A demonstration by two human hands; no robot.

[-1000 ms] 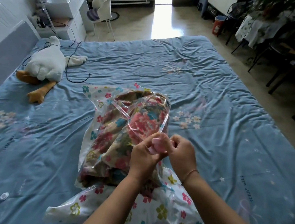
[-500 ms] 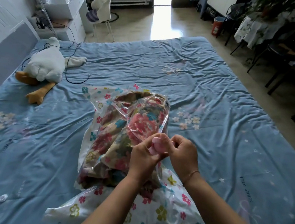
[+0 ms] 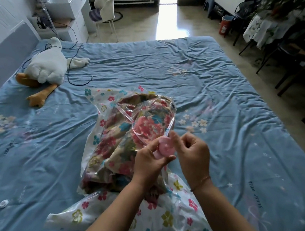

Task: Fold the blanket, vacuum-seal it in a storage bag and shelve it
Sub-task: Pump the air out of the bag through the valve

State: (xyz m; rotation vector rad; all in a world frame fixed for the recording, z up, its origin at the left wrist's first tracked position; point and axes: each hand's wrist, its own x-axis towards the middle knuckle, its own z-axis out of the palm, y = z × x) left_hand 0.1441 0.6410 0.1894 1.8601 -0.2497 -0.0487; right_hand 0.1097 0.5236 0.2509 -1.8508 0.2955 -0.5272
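A flowered blanket (image 3: 125, 144) lies folded inside a clear storage bag (image 3: 169, 225) printed with flowers, on the blue bed (image 3: 226, 105). On top of the bag sits a round pink valve (image 3: 165, 147). My left hand (image 3: 149, 165) holds the valve from below, thumb against its lower edge. My right hand (image 3: 191, 154) is just right of the valve with its fingers curled; its fingertips meet the bag's film at the valve's upper edge.
A white plush goose (image 3: 46, 69) and a black cable (image 3: 75, 79) lie at the bed's far left. A small white cap (image 3: 3, 203) sits on the sheet near left. Chairs and a table stand on the floor at right.
My hands have drawn slightly apart, so the pink valve shows between them. The right hand has shifted right and a little up. The bag stays in place.
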